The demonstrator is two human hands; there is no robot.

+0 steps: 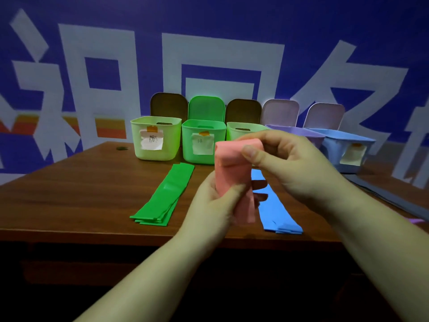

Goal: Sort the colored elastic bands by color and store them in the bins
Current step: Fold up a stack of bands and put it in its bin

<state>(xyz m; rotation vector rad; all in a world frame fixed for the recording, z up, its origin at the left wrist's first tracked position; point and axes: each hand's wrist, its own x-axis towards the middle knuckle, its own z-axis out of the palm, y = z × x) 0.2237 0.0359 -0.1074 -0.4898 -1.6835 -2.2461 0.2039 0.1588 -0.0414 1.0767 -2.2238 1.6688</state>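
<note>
fingers (251,152) over half-hidden pink band (228,168)

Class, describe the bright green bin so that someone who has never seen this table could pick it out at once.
Five open bins line the back edge of the wooden table. Counting from the left, the bright green bin is second, behind the green bands. Its neighbours are paler yellow-green; it alone is saturated green.

free: table (69,196) left | blocked: bins (156,138) behind

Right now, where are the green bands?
In the head view, the green bands lie stacked on the table, left of both hands, just before the green bin.
</note>
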